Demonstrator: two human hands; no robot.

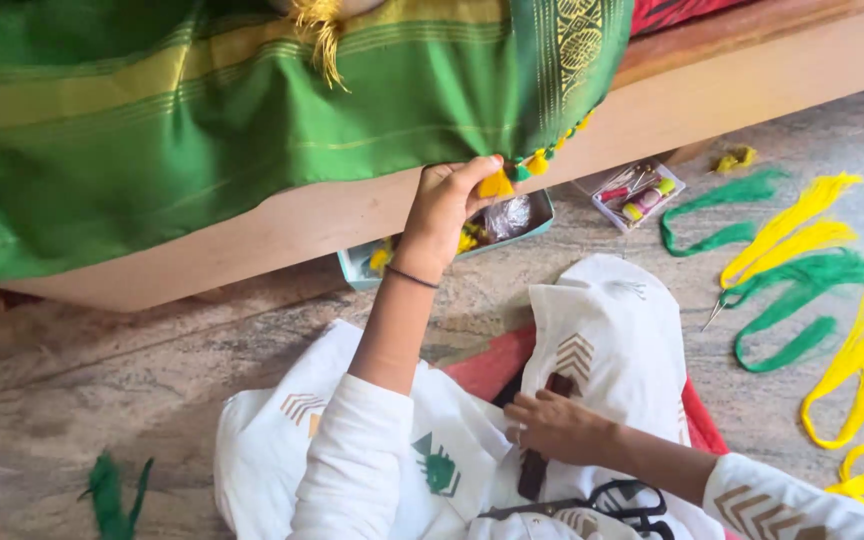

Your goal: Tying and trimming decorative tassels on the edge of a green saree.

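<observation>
- Your left hand [449, 205] is raised to the hem of the green sari [252, 110], thumb and fingers pinched shut on a yellow tassel [497, 185] so the edge stays taut and reachable.
- The tassel hangs at the sari's lower border, where the cloth drapes over the bed [752, 80] edge; its long axis runs roughly vertical, tip pointing down at the floor [72, 370].
- More tassels [542, 160] line the hem, rising rightward.
- Your right hand [557, 425] rests on your lap, fingers loosely curled on the white cloth; whether it grips anything, I cannot tell.
- A tray [352, 265] of supplies sits just below the left hand, close for reaching.
- Yellow and green threads [802, 260] lie on the floor to your right.
</observation>
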